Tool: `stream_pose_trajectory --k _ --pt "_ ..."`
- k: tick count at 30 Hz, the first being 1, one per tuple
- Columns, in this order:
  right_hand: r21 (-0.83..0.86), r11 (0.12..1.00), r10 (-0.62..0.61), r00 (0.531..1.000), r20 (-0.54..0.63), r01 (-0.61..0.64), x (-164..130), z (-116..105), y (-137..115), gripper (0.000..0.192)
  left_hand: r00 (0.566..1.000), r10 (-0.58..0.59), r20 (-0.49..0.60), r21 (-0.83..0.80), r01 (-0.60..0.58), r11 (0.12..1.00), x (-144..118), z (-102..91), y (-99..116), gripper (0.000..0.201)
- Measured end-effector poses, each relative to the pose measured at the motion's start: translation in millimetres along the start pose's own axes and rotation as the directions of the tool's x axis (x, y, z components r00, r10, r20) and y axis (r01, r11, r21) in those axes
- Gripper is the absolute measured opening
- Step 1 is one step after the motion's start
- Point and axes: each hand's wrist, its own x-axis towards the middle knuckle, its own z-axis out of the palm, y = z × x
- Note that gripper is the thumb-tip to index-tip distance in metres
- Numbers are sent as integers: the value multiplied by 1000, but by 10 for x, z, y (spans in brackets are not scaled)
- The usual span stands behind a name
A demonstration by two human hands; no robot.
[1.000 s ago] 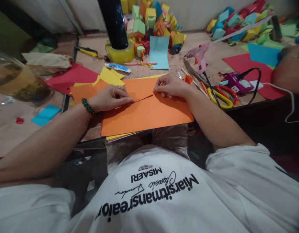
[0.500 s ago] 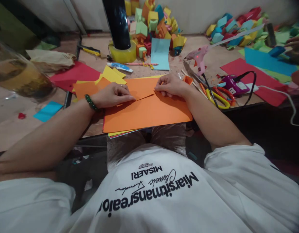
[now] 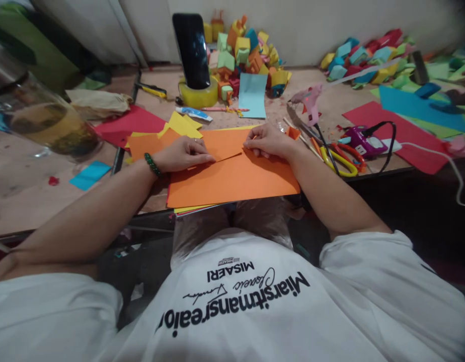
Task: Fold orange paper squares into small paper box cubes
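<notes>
A large orange paper sheet (image 3: 232, 178) lies on top of a small stack at the table's near edge. A smaller orange piece (image 3: 223, 143) rests folded over its far part. My left hand (image 3: 183, 153), with a green bead bracelet at the wrist, presses flat on that piece, fingers pointing right along its edge. At the piece's right corner my right hand (image 3: 268, 141) pinches the paper. The two hands are a short gap apart.
Yellow-handled scissors (image 3: 340, 158), a pink glue gun (image 3: 310, 100) and a purple device (image 3: 363, 138) lie to the right. A phone (image 3: 192, 50) stands in a yellow tape roll (image 3: 198, 93) before a pile of folded paper shapes (image 3: 247, 55). A glass jar (image 3: 40, 118) stands at left. Red paper (image 3: 398, 130) lies at right.
Both hands stay on the orange paper in nearly the same pose. My head has tilted up a little, so the whole phone and more of the far wall show now.
</notes>
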Motion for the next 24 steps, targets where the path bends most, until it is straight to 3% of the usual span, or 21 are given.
stream_pose_trajectory --k 5,11,14,16,18,21,24 --pt "-27 999 26 999 30 -25 -24 10 -21 23 997 64 40 -51 -62 997 -30 30 -37 36" --pt "-30 999 22 999 28 -21 -72 69 -130 33 984 170 -49 172 -159 972 -130 78 158 22" --pt "-79 992 -98 995 -26 96 -26 118 -94 38 976 220 -3 296 -209 932 -137 111 232 21" --pt "-153 956 -265 961 -76 251 14 148 -47 38 974 226 13 356 -215 909 -133 132 254 21" --pt "-217 908 -376 926 -42 359 48 168 -2 38 976 216 12 396 -204 895 -131 149 263 20" --pt "-240 881 -410 911 40 407 87 179 49 40 981 194 -16 430 -169 887 -136 167 260 26" --pt "-244 875 -421 906 40 418 126 190 93 35 977 209 -45 423 -171 890 -139 185 243 33"
